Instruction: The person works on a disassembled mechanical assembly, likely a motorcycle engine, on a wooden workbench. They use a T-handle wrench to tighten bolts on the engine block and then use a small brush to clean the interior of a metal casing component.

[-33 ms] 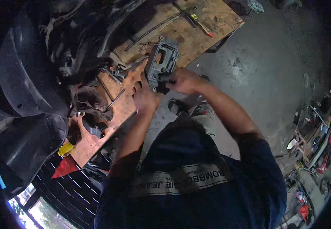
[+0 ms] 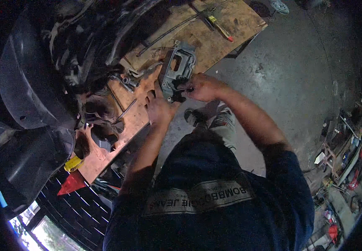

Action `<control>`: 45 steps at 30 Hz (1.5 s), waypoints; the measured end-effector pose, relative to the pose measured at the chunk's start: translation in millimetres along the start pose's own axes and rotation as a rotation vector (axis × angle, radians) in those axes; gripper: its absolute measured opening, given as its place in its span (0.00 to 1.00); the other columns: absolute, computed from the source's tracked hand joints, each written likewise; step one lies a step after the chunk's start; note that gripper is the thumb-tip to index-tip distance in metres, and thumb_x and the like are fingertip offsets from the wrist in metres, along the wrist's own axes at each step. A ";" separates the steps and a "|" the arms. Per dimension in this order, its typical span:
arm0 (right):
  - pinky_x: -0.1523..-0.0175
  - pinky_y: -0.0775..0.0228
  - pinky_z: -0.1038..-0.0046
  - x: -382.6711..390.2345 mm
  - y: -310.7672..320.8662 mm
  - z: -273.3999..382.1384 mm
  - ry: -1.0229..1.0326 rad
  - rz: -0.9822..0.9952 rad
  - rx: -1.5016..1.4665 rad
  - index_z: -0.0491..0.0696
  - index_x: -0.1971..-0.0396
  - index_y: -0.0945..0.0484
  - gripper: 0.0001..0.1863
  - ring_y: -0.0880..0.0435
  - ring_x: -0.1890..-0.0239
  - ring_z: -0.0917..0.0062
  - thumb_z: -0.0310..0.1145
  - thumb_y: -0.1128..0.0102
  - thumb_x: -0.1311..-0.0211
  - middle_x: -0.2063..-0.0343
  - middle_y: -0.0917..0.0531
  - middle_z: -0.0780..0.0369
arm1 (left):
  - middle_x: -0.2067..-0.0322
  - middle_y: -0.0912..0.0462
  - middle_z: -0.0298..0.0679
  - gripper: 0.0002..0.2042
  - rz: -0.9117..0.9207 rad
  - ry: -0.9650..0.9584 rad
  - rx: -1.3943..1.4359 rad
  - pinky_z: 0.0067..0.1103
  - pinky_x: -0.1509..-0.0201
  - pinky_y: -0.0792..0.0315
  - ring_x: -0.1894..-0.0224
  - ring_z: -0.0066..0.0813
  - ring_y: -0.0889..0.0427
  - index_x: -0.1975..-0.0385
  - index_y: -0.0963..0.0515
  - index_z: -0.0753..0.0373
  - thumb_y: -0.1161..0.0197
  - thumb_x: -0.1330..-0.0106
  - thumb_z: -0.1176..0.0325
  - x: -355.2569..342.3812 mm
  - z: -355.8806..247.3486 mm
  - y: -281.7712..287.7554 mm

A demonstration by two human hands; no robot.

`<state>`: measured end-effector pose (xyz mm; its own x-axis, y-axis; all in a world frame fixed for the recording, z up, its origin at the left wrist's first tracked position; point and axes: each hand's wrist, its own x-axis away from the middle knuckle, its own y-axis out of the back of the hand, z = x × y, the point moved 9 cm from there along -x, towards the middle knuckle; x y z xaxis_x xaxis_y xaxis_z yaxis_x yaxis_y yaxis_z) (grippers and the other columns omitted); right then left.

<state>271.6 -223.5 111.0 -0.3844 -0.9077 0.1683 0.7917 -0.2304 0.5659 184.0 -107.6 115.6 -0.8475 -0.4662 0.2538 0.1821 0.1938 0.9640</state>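
A grey metal housing (image 2: 167, 72), open-topped with an opening in its floor, is held tilted over the front edge of the wooden workbench (image 2: 135, 119). My left hand (image 2: 160, 109) grips its near left corner, thumb up along the side wall. At the near right end, my right hand (image 2: 204, 88) is closed on a dark, crumpled rag (image 2: 177, 89), pressed against the housing's rim. The rag hides that end of the housing and part of my right fingertips.
A paintbrush (image 2: 222, 30) with a red-tipped handle lies on the bench's far part. Metal fittings (image 2: 126, 82) and a thin rod (image 2: 126, 109) lie left of the housing. Large black panels (image 2: 34, 83) crowd the left side. Assorted parts (image 2: 348, 154) litter the floor at right.
My right hand and forearm have shifted slightly, with the rag moving up along the housing's near end. My left hand and the housing stay about where they were.
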 end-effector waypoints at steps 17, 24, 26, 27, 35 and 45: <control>0.57 0.24 0.55 3.0 2.4 -13.2 -0.246 0.017 0.117 0.47 0.67 0.17 0.16 0.17 0.63 0.53 0.40 0.45 0.51 0.67 0.17 0.49 | 0.51 0.30 0.53 0.55 -0.039 0.044 0.108 0.43 0.48 0.30 0.49 0.53 0.28 0.34 0.47 0.61 0.24 0.63 0.49 -6.9 2.6 1.9; 0.51 0.27 0.56 -3.6 1.9 -9.5 -0.245 -0.064 0.177 0.49 0.62 0.18 0.15 0.20 0.57 0.54 0.37 0.49 0.45 0.64 0.17 0.52 | 0.51 0.31 0.54 0.54 -0.057 0.049 0.165 0.46 0.47 0.32 0.49 0.57 0.29 0.33 0.47 0.62 0.24 0.62 0.48 -4.8 2.5 5.8; 0.52 0.27 0.56 -2.9 -3.5 -1.9 -0.112 0.088 0.084 0.48 0.62 0.18 0.15 0.20 0.58 0.54 0.37 0.49 0.44 0.65 0.17 0.52 | 0.50 0.32 0.55 0.55 -0.039 0.016 0.195 0.46 0.47 0.33 0.49 0.58 0.30 0.33 0.48 0.61 0.25 0.62 0.46 -3.6 2.9 5.7; 0.53 0.27 0.56 -0.6 -4.8 3.5 -0.045 0.164 0.036 0.48 0.63 0.17 0.14 0.20 0.59 0.53 0.37 0.49 0.43 0.66 0.17 0.52 | 0.50 0.32 0.56 0.55 -0.029 0.000 0.207 0.46 0.46 0.33 0.48 0.58 0.30 0.33 0.48 0.61 0.25 0.61 0.45 -2.6 3.2 6.8; 0.51 0.26 0.57 -43.6 -8.8 -30.3 -0.209 -0.262 0.001 0.46 0.56 0.20 0.20 0.18 0.60 0.52 0.42 0.46 0.42 0.65 0.18 0.46 | 0.48 0.32 0.57 0.54 0.079 0.062 0.189 0.46 0.45 0.32 0.45 0.59 0.31 0.32 0.48 0.59 0.26 0.58 0.43 -0.6 5.1 9.3; 0.67 0.26 0.58 -35.4 41.3 -58.6 -0.231 -0.317 0.461 0.50 0.55 0.19 0.17 0.18 0.72 0.58 0.42 0.44 0.41 0.70 0.17 0.52 | 0.40 0.37 0.62 0.57 0.076 0.079 0.246 0.48 0.40 0.35 0.40 0.65 0.34 0.32 0.50 0.60 0.26 0.60 0.40 -5.6 8.2 9.8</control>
<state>345.7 -221.4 81.1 -0.7018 -0.7083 0.0758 0.3539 -0.2543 0.9001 186.4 -96.0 123.0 -0.7929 -0.5062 0.3393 0.1090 0.4300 0.8962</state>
